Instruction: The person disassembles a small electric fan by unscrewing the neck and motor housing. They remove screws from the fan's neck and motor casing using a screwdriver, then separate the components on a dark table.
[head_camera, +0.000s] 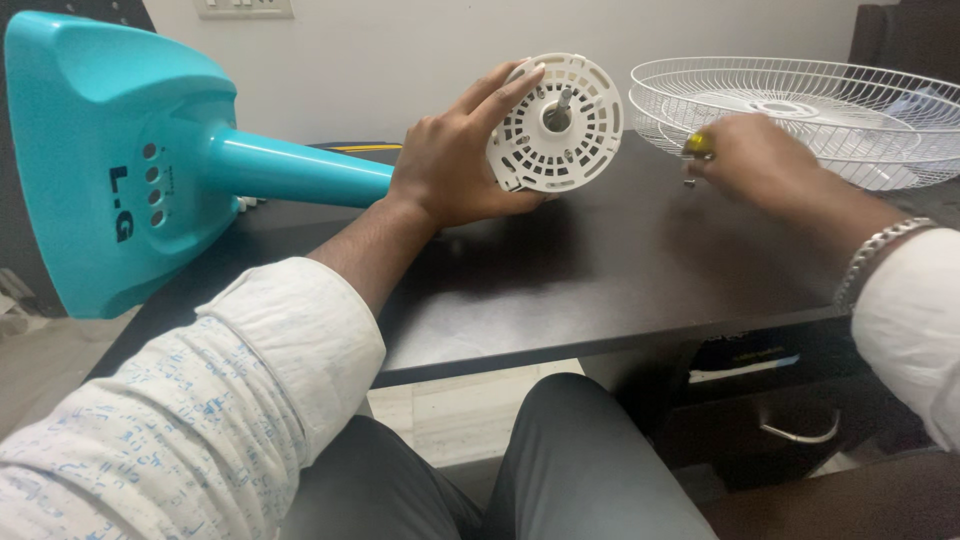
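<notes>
**Fan motor held on the dark table**

Dark trousers (560, 470) are filling the bottom edge, with white patterned sleeves at 7 and 4 o'clock. Above them the dark table (600, 270) is stretching across the middle. The left hand (450, 165) is gripping the fan motor (556, 122) at 12 o'clock, fingers wrapping over its rim and thumb beneath. The motor's face is showing as a round white plastic disc, pierced with rows of small vents, with a metal shaft poking out of its centre. It is resting on edge on the table. A teal fan stand (130, 160) is lying at 10 o'clock, its neck running toward the motor. At 2 o'clock the right hand (760, 160) is blurring, fingers pinched narrowly round a small yellow-green tool (698, 144), just beside the white wire grille (800, 110).
</notes>
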